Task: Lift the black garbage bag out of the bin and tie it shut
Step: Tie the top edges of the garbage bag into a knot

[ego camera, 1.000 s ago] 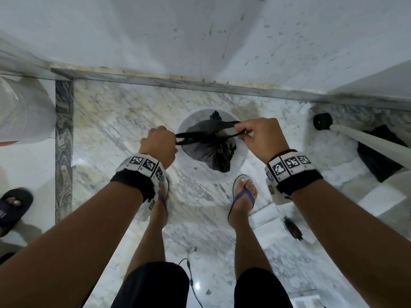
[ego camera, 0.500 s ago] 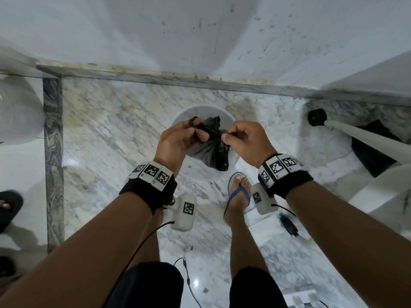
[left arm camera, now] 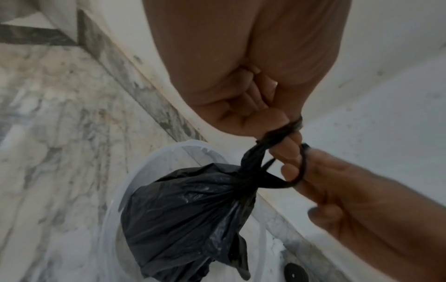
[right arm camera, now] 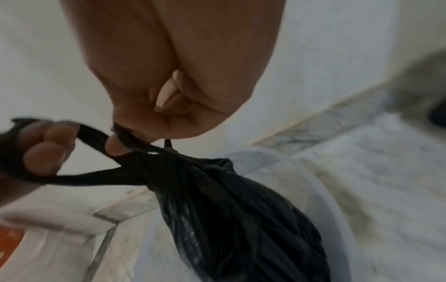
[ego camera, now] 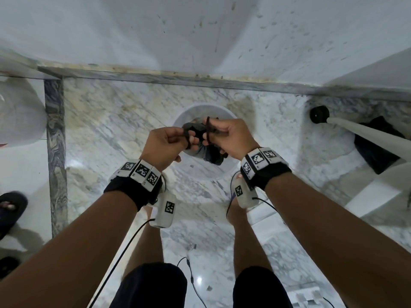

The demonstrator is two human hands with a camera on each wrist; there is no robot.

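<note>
Both hands [ego camera: 163, 144] [ego camera: 231, 135] closer — looping black garbage bag [left arm camera: 190, 213] strands above bin [left arm camera: 115, 200].

**Thin plastic over polished stone**

The garbage bag [left arm camera: 188, 209] is thin black plastic film, crinkled and faintly glossy. The bin [left arm camera: 154, 164] looks like smooth, translucent white plastic. The floor [ego camera: 124, 121] is veined marble, polished. The wall [ego camera: 133, 30] looks matt white, speckled.

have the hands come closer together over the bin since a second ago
Yes. The left hand and right hand moved inward over the white bin.
</note>
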